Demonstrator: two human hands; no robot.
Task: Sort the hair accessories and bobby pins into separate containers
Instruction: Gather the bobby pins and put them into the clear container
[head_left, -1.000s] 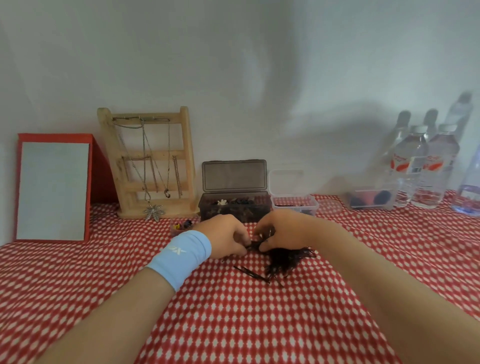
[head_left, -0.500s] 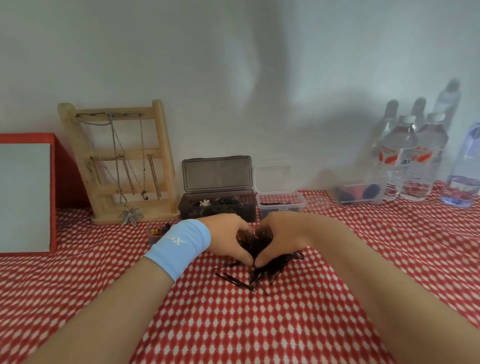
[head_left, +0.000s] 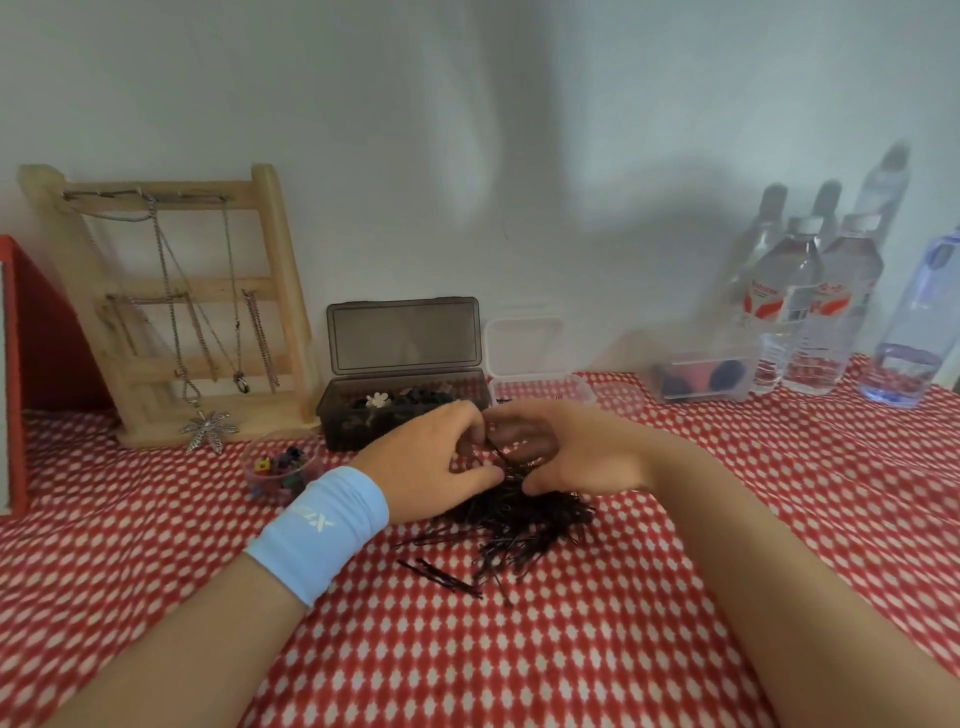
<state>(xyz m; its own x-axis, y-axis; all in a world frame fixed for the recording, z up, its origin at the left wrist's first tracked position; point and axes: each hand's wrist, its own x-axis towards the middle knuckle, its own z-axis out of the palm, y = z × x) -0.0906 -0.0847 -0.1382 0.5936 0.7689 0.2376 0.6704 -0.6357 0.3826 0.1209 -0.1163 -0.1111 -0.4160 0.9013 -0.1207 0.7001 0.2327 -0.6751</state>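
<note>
Bobby pins (head_left: 524, 525) heaped mid-desk (head_left: 571, 649), just before dark box (head_left: 343, 421) and clear container (head_left: 540, 385); left hand (head_left: 431, 460) and right hand (head_left: 576, 457) both curled over heap's top, pinching a few pins between them; judged light, stiff, slick, tangle-prone; best pinched mid-shaft in small aligned bundles.

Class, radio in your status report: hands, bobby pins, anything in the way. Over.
Left hand and right hand both curled, pinching into bobby pins heaped on cloth. Stray pins nearer the person. Clear box open behind, nothing between.
</note>
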